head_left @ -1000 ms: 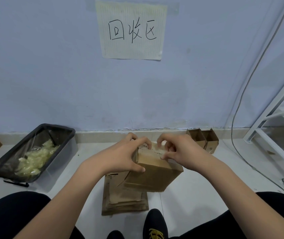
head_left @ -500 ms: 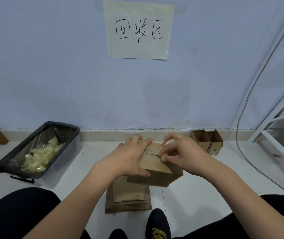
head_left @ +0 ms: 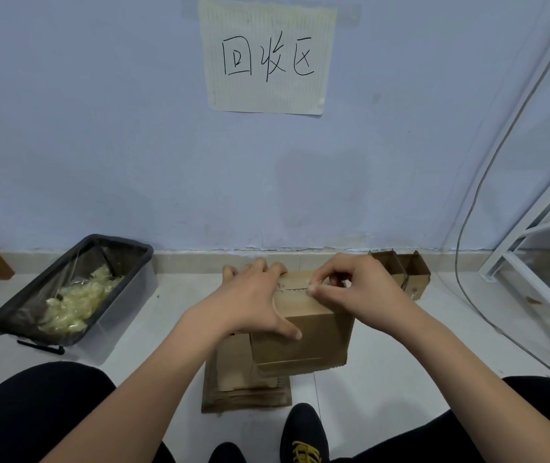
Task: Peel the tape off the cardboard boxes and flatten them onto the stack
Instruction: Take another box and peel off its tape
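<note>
- Head view looks down on a brown cardboard box (head_left: 303,332) held just above a stack of flattened brown cardboard sheets (head_left: 243,392) on the pale floor, at about 6 o'clock in the frame.
- Left hand (head_left: 250,302) grips the box's left end: its fingers curl over the far top edge and its thumb presses on the near face.
- Right hand (head_left: 353,292) sits on the top of the box, with thumb and forefinger pinched together on a strip of clear tape (head_left: 317,285) beside the seam; the other fingers are curled.
- Two small open brown cardboard boxes (head_left: 400,272) stand against the skirting at about 2 o'clock from the held box, touching each other.
- At 9 o'clock sits a black-rimmed clear plastic bin (head_left: 126,295) lined with a bag and holding crumpled yellowish tape scraps (head_left: 76,299).
- At 12 o'clock a lined paper sign with handwritten characters (head_left: 268,56) is fixed to the pale blue wall.
- At 3 o'clock stand a white metal frame (head_left: 534,242) and a thin grey cable (head_left: 474,202).
- Black trousers and dark shoes with yellow laces (head_left: 305,439) fill the bottom edge.
</note>
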A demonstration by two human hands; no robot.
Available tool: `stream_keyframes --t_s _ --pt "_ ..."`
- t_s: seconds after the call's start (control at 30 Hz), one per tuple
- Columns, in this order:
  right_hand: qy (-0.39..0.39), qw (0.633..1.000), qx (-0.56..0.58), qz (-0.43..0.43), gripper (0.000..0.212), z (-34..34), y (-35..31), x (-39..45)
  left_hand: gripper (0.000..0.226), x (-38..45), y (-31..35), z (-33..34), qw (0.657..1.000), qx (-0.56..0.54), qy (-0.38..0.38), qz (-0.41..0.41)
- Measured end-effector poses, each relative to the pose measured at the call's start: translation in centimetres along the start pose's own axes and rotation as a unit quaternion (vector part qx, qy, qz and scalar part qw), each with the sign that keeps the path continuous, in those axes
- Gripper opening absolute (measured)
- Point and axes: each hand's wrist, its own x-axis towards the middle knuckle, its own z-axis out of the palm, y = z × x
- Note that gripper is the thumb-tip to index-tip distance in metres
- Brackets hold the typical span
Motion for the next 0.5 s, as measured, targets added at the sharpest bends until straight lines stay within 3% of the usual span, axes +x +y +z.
stream_keyframes --t_s 0.17,0.23,0.37,0.5 --pt "0.035 0.996 0.085 0.011 0.002 -2.0 0.5 0.4 0.110 -0.2 -1.7 -0.1 0.999 0.017 -0.004 -0.034" --pt "0.023 0.994 0.105 0.028 0.019 -2.6 0.8 0.3 0.111 -0.3 -1.9 0.0 0.999 0.021 -0.006 -0.034" --pt "-0.047 0.998 -0.020 0.027 0.022 -2.5 1.1 0.1 0.111 -0.2 -1.8 0.0 0.998 0.047 -0.019 -0.021" --pt "-0.072 0.996 -0.048 0.029 0.015 -2.5 1.2 -0.2 0.109 -0.1 -2.1 -0.1 0.998 0.052 -0.030 -0.027"
